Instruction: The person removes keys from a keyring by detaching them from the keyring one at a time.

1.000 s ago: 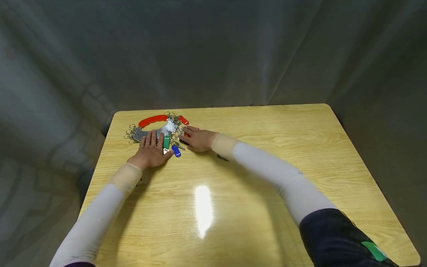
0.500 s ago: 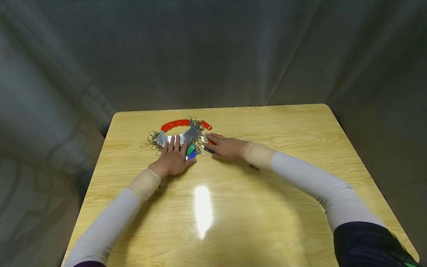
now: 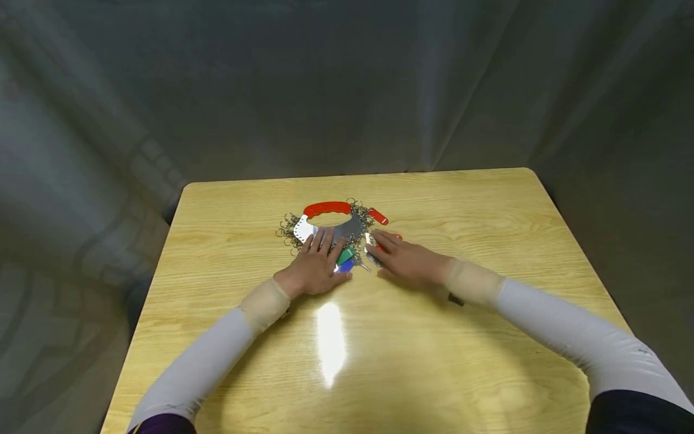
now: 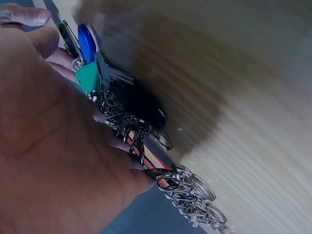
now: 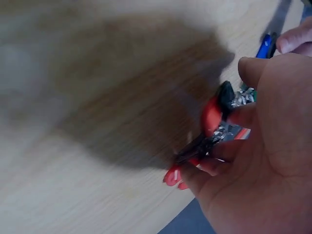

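A curved metal key-holder plate with a red grip lies flat on the table, bunches of small clips and split rings hanging off its edge. My left hand rests its straight, spread fingers on the plate's near edge. By its thumb are a green key tag, a blue key tag and a key. My right hand lies with extended fingers over keys and red tags at the plate's right side. Another red key tag sticks out at upper right.
The wooden table has a rounded far edge, with a dark grey curtain behind it and at both sides. A bright light reflection shows on the tabletop in front of the hands.
Both hands and the whole key holder with its tags have slid right and slightly nearer, from the table's far left corner toward its middle. The fingers stay extended.
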Demonstrator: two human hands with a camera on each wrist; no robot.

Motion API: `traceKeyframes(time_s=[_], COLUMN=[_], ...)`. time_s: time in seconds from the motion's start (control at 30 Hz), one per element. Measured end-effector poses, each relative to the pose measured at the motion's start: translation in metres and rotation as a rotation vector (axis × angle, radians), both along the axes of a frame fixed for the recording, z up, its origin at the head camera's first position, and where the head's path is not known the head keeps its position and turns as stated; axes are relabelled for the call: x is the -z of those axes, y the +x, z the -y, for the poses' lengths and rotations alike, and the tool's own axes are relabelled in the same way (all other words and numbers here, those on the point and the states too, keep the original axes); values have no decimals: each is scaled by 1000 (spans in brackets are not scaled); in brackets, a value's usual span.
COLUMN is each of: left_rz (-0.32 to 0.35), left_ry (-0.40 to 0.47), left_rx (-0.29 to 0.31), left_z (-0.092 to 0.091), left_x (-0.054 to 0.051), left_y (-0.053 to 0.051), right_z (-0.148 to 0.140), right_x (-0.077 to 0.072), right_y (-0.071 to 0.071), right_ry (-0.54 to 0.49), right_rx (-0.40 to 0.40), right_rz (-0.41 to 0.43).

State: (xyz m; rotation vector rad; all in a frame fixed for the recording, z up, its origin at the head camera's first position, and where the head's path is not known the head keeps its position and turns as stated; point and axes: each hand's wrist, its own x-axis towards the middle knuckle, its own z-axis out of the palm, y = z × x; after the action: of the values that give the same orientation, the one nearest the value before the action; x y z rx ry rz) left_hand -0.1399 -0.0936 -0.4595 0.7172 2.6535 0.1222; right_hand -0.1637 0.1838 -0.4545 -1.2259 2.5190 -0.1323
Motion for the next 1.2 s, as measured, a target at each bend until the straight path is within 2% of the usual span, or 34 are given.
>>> traceKeyframes(time_s=[0.13,0.4,0.6,0.8,0.9,1.0,1.13,1.2], left_rz=[-11,-5,-15,-28,-8,14,-5,-25], left_ry=[-3,37,54,71,137,285,463,505], left_rx=[45,74,78,62,56,37,-11,-42], left_z=[-12,-35,-48,-51,-47,-38,-20,-9], left_x=[1,1,2,3,4,4,0,-4], left_y=[7,14,18,19,16,11,6,5], right_z=[-16,-47,-64,-69,-69,-65,-57,-51], right_x=[-1,-1,-2,3,2,2,-1,-4], right_y=[15,35,37,33,33,33,33,33], right_ry=[-31,-64,-73,-84,-101,-136,-230,-282], right_rx=[25,53,92,89,86,86,114,140], right_rz=[-7,-54,-45,-58,-61,-86,-144,-171])
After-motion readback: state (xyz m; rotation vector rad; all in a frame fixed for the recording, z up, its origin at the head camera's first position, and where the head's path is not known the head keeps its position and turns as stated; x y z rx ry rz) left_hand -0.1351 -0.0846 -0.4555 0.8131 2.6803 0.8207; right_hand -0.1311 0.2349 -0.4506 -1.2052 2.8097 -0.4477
